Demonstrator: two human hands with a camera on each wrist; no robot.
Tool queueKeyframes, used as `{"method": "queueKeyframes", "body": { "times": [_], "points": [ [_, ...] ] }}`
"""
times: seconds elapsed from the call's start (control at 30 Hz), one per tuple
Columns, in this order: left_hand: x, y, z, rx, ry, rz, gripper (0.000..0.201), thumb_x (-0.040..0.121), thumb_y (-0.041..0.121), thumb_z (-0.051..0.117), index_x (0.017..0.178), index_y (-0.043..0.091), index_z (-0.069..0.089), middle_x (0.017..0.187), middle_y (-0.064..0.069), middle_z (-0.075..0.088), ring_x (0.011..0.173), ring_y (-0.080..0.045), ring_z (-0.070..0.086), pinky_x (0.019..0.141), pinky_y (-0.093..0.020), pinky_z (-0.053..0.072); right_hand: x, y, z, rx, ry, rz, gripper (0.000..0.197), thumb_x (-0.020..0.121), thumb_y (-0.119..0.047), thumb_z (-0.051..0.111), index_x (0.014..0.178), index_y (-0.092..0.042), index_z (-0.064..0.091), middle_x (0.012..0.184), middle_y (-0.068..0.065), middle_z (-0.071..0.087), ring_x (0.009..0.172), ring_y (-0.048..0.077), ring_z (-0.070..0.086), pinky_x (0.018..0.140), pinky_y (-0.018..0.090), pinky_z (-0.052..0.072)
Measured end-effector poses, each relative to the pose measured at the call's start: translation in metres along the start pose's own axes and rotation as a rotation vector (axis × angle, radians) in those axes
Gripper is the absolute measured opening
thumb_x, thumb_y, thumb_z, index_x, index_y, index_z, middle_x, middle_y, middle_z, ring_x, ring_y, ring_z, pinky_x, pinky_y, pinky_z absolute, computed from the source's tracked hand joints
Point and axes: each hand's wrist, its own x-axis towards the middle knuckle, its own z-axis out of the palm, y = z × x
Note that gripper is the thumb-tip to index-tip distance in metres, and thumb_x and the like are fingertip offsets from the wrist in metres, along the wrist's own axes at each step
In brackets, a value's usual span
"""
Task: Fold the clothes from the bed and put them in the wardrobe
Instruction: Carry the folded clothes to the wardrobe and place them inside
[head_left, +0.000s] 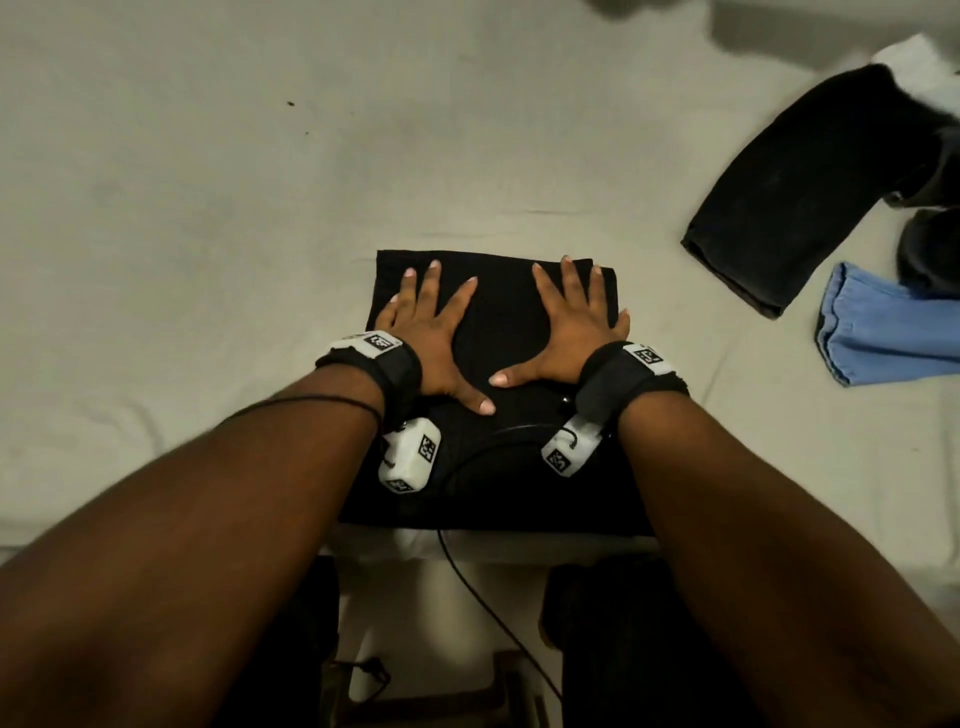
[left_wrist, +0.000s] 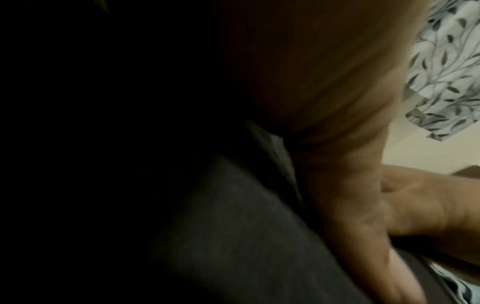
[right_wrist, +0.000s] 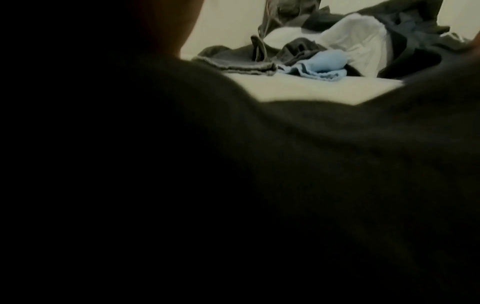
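A folded black garment (head_left: 498, 322) lies as a neat rectangle at the near edge of the bed (head_left: 208, 208). My left hand (head_left: 431, 332) rests flat on its left half, fingers spread and straight. On the right half my right hand (head_left: 571, 327) presses down the same way, the two thumbs nearly meeting at the middle. In the left wrist view the dark cloth (left_wrist: 233, 226) fills the lower frame under my left palm (left_wrist: 350, 185). The right wrist view is mostly dark cloth (right_wrist: 311, 164).
Unfolded clothes lie at the right of the bed: a black garment (head_left: 810, 187), a light blue one (head_left: 883, 332) and a white one (head_left: 919, 67). The same heap (right_wrist: 324, 51) shows in the right wrist view. A leaf-patterned cloth (left_wrist: 446, 72) is at the left wrist view's right edge.
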Motion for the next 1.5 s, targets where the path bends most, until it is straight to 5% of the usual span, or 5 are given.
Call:
{"method": "queueKeyframes", "body": {
  "times": [0.43,0.73,0.87,1.23,1.5],
  "points": [
    [-0.095,0.004,0.055,0.204,-0.149,-0.012,0.168,0.021,0.095,0.071,0.143,0.052,-0.036,0.154,0.002,-0.049,0.146,-0.038,-0.036,0.112,-0.077,0.002,-0.080,0.008,0.058,-0.196,-0.116,-0.220,0.159,0.029,-0.095,0.069,0.148,-0.052,-0.027,0.158,-0.012,-0.041,0.143,0.027,-0.043,0.113,0.074,-0.011],
    [-0.159,0.023,0.093,0.484,0.205,0.132,0.137,0.057,0.077,0.077,0.158,0.041,-0.009,0.169,-0.001,-0.010,0.155,-0.034,-0.010,0.108,-0.074,-0.017,-0.148,0.005,0.089,-0.092,0.127,-0.252,0.128,0.063,-0.083,0.069,0.156,-0.046,-0.012,0.169,-0.009,-0.010,0.156,0.022,-0.011,0.120,0.067,0.007],
    [-0.165,-0.007,0.113,0.398,0.422,0.084,0.106,0.076,0.034,0.077,0.158,0.045,0.010,0.167,-0.004,0.021,0.153,-0.034,0.019,0.119,-0.056,0.010,-0.166,0.054,0.106,-0.126,0.110,-0.003,0.145,0.049,-0.084,0.077,0.154,-0.047,-0.018,0.167,-0.010,-0.017,0.156,0.024,-0.010,0.120,0.064,0.008],
    [-0.176,-0.036,0.097,0.123,0.448,-0.077,0.089,0.078,0.046,0.078,0.153,0.036,0.031,0.163,-0.007,0.019,0.126,-0.037,0.049,0.098,-0.050,0.049,-0.183,0.061,0.114,-0.166,0.128,0.049,0.128,0.075,-0.038,0.086,0.152,-0.051,-0.016,0.168,-0.008,-0.007,0.156,0.025,-0.001,0.116,0.063,0.026],
    [-0.186,-0.031,0.056,-0.199,0.720,0.069,0.073,0.070,0.041,0.083,0.131,0.023,0.048,0.112,-0.007,0.067,0.094,-0.035,0.065,0.091,-0.047,0.051,-0.187,0.063,0.073,0.053,0.371,0.005,0.065,0.077,-0.015,0.072,0.132,-0.031,0.041,0.123,0.010,0.060,0.111,0.036,0.059,0.094,0.049,0.051]
  ]
}}
